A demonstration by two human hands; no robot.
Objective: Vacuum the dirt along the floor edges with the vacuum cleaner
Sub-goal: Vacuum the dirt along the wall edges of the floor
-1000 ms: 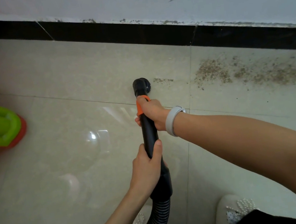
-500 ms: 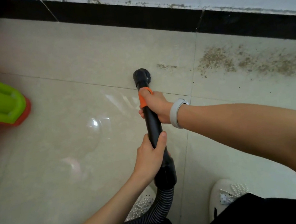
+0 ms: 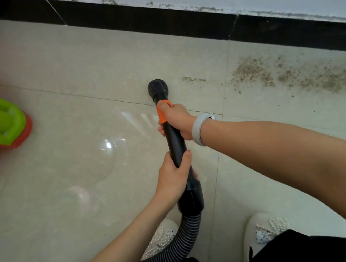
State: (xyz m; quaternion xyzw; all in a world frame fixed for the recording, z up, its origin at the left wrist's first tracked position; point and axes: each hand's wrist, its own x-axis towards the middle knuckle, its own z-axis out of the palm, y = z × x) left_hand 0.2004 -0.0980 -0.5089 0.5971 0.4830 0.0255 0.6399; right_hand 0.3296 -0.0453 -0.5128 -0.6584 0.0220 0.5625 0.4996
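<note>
pale tiled floor (image 3: pixel 87 186) running to a black skirting board (image 3: pixel 154 26). both hands wrapped round the vacuum tube (image 3: pixel 175 143): right hand (image 3: pixel 177 119) gripping by the orange collar, left hand (image 3: pixel 173 177) lower down. brush head (image 3: pixel 157 88) on the tiles, just left of the dirt (image 3: pixel 281 74). likely stiff, light and easy to steer; ribbed hose (image 3: pixel 181 237) trailing soft behind.

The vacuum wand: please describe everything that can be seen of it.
The vacuum wand is a black, plastic-looking tube with an orange collar and a round brush head resting on the pale tiled floor, left of the dirt. The right hand grips it near the collar, the left hand lower; a striped ribbed hose joins its rear end.
</note>
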